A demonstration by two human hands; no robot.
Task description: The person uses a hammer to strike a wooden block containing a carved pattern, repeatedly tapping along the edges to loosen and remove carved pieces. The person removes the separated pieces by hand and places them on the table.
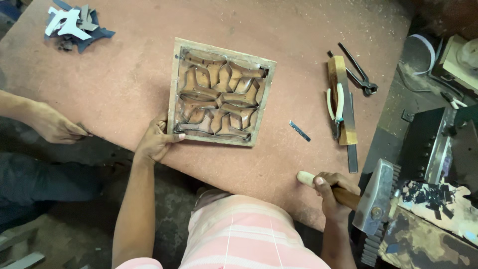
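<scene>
A co-worker's hand (52, 125) is resting at nine o'clock on the surface (124, 79). The square wooden frame (220, 92), filled with bent metal strips in a wavy pattern, is being steadied at centre by the left hand (155, 141), clasped on its lower-left corner. A hammer (366, 199) is being gripped tightly by the right hand (332, 193) at five o'clock; those steadying fingers could be struck, or the strips dented, by a misjudged blow.

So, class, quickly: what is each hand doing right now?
Left hand: gripping the square wooden-framed metal-strip die at its corner.
Right hand: closed around the wooden-handled steel hammer.
</scene>
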